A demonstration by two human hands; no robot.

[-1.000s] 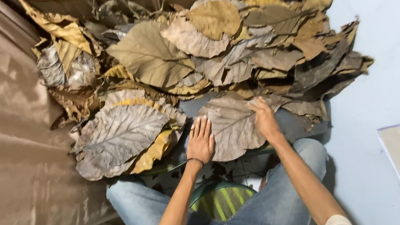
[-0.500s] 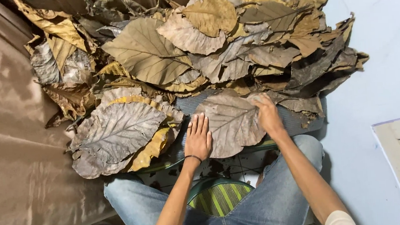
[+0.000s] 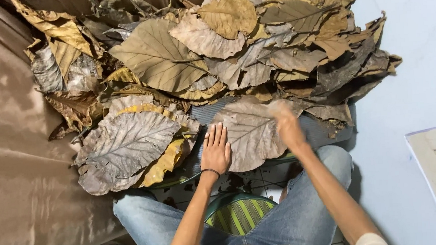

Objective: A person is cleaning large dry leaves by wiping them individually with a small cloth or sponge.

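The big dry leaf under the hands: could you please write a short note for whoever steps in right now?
Left hand: flat, fingers together, pressing the big dry leaf at its left edge.
Right hand: on the leaf's upper right, blurred, so grip unclear.
The leaf lies spread on a dark ribbed mat, in front of the leaf pile.
A grey veined leaf lies left.
Done: leaf laid flat. Left: the pile.
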